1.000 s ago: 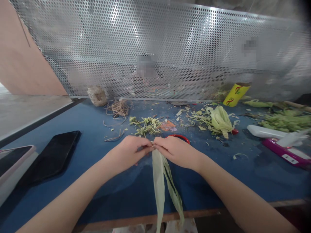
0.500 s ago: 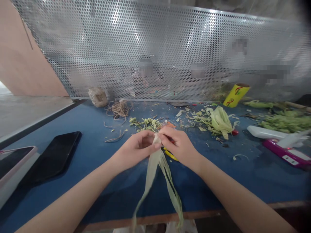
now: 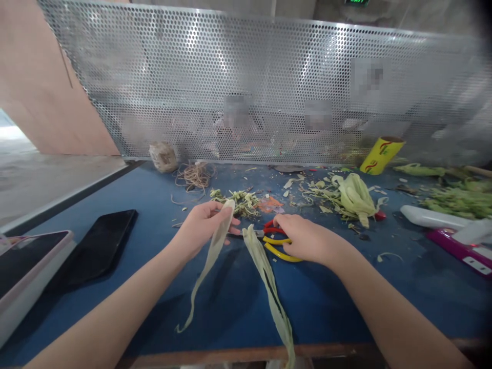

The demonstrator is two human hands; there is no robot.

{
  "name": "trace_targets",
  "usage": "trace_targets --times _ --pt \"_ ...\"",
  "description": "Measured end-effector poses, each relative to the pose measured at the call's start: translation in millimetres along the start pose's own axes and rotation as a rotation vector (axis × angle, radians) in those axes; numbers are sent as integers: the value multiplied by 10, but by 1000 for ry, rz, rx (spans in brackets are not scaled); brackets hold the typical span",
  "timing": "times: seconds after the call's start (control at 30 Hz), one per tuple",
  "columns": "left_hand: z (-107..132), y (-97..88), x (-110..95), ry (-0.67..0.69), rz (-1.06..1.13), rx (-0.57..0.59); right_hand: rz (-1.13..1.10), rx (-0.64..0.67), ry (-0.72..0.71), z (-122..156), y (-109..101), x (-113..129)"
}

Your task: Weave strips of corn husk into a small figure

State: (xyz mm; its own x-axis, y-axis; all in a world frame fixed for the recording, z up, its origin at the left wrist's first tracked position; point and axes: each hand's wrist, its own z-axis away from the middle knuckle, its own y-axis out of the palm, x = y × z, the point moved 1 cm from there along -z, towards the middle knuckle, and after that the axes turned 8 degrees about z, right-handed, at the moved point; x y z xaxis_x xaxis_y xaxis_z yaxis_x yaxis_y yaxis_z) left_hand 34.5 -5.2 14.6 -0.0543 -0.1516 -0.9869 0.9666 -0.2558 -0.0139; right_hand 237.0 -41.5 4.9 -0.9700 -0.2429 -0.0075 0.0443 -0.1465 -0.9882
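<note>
My left hand (image 3: 205, 225) pinches the top of a pale green corn husk strip (image 3: 215, 251) between thumb and fingers, and the strip's thin tail hangs down to the left. My right hand (image 3: 305, 237) has its fingers curled on the handles of scissors (image 3: 277, 241) coloured red and yellow. Their metal part points left, towards my left hand, and is partly hidden. A second husk strip (image 3: 265, 277), split lengthwise, lies between my hands and runs down over the table's front edge. Behind my left hand sits a small pile of knotted husk pieces (image 3: 246, 202).
On the blue table (image 3: 161, 312), phones (image 3: 98, 246) lie at left. A twine heap (image 3: 195, 176) and a wrapped roll (image 3: 163, 156) are at back left. A husk bundle (image 3: 353, 197), yellow tube (image 3: 382, 155) and purple-and-white device (image 3: 459, 248) stand right. A perforated metal screen (image 3: 269, 66) closes the back.
My hands have moved apart. The left has drawn one husk strip to the left; the right has let go of the husk and taken hold of the scissors. The view has shifted slightly.
</note>
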Motion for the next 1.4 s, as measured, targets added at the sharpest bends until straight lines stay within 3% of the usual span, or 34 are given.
trace_targets --times 0.3,0.53,0.7,0.87,1.07,1.4 --pt "16 -7 11 123 -216 1 43 -22 21 -46 14 52" --pt "26 -43 -10 274 -124 -102 -43 -340 99 46 -145 7" --pt "27 -65 -31 336 5 -191 -235 -432 132 64 -152 -7" --pt "30 -55 -37 331 44 -175 -375 -378 25 77 -143 34" --pt "54 24 16 315 -60 -69 -425 -327 -5 87 -150 68" --pt "69 43 8 244 -40 -67 -449 -321 -8 71 -113 60"
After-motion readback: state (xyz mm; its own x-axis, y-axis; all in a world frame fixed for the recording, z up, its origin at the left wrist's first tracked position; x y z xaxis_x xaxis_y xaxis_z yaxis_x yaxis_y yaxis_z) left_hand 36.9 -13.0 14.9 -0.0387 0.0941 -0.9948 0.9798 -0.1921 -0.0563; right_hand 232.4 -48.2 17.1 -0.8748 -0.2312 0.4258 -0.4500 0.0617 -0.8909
